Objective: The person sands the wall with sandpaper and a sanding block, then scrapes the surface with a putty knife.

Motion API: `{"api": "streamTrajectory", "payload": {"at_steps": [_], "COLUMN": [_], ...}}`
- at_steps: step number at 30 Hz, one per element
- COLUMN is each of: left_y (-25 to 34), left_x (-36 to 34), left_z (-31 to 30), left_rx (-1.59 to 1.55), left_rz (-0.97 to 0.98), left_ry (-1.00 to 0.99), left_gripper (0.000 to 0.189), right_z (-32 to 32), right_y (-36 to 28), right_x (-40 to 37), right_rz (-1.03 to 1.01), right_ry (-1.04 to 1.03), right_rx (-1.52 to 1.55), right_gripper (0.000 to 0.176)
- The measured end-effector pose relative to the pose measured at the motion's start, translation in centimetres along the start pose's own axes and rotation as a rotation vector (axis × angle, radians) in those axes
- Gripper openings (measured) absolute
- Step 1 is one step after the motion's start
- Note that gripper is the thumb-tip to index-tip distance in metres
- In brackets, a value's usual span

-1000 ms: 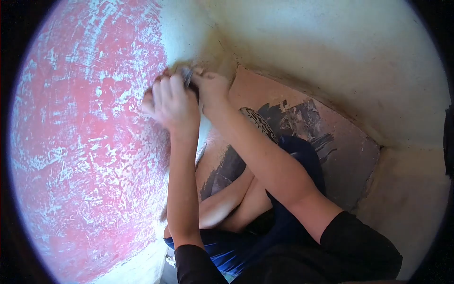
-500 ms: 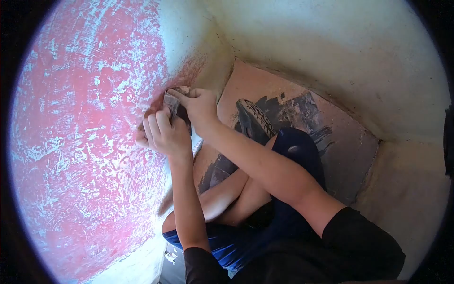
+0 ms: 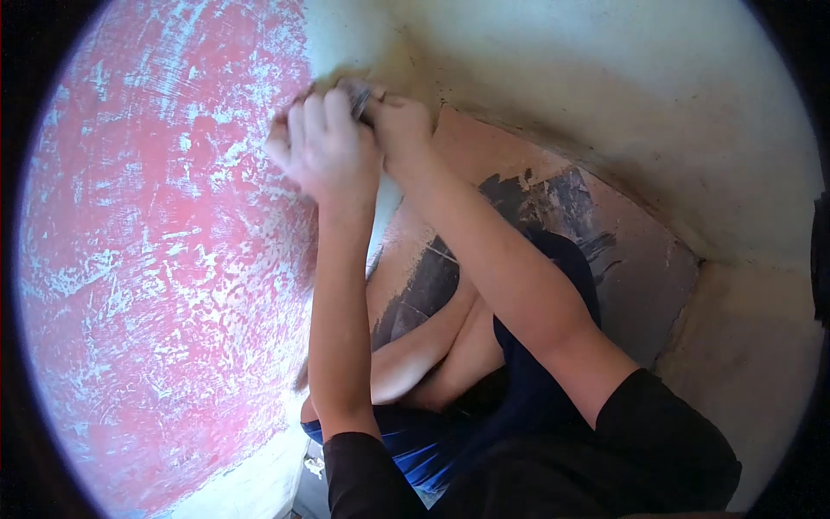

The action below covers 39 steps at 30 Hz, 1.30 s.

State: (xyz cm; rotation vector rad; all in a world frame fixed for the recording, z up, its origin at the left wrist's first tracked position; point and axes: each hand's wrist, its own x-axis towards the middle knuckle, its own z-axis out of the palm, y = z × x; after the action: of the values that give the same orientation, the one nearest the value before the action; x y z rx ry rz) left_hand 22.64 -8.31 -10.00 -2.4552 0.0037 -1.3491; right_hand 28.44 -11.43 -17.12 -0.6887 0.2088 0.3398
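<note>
A person's left hand (image 3: pixel 327 151), fingers curled shut and knuckles facing the camera, presses against a wall at the top of the frame. The right hand (image 3: pixel 402 125) meets it from the other side, fingers bent tight. Between the two hands a small grey piece (image 3: pixel 360 101) is pinched, held flat to the wall; most of it is hidden, so what it is cannot be told. It sits just where the patchy red paint (image 3: pixel 156 259), scuffed through with white, gives way to a bare cream wall (image 3: pixel 605 104). Both forearms reach up from black sleeves (image 3: pixel 674 441). Below them are bare knees and blue shorts (image 3: pixel 415 445), above a reddish floor (image 3: pixel 635 268) marked with black smears (image 3: pixel 432 285).
</note>
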Motion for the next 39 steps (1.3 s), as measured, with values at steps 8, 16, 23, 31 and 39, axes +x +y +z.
{"api": "streamTrajectory", "payload": {"at_steps": [8, 16, 23, 31, 39], "left_y": [-2.5, -1.1, -0.5, -2.2, -0.7], "left_x": [-10.4, 0.8, 0.8, -7.6, 4.1], "left_z": [-4.9, 1.1, 2.1, -2.9, 2.5], "left_rx": [0.093, -0.039, -0.056, 0.105, 0.022], "left_rz": [-0.189, 0.017, 0.0, -0.148, 0.032], "left_ry": [-0.006, 0.087, 0.096, 0.117, 0.162], "left_gripper": [0.011, 0.013, 0.014, 0.015, 0.012], "right_z": [-1.0, 0.9, 1.4, 0.3, 3.1], "right_y": [2.1, -1.2, -2.4, 2.7, -3.6], "right_x": [-8.5, -0.8, -1.5, -7.7, 0.7], "right_rz": [0.057, -0.019, -0.04, -0.33, -0.403], "right_ry": [-0.06, 0.081, -0.016, 0.144, 0.241], "right_rx": [-0.421, -0.153, 0.147, -0.56, -0.36], "right_gripper": [0.038, 0.037, 0.017, 0.045, 0.038]}}
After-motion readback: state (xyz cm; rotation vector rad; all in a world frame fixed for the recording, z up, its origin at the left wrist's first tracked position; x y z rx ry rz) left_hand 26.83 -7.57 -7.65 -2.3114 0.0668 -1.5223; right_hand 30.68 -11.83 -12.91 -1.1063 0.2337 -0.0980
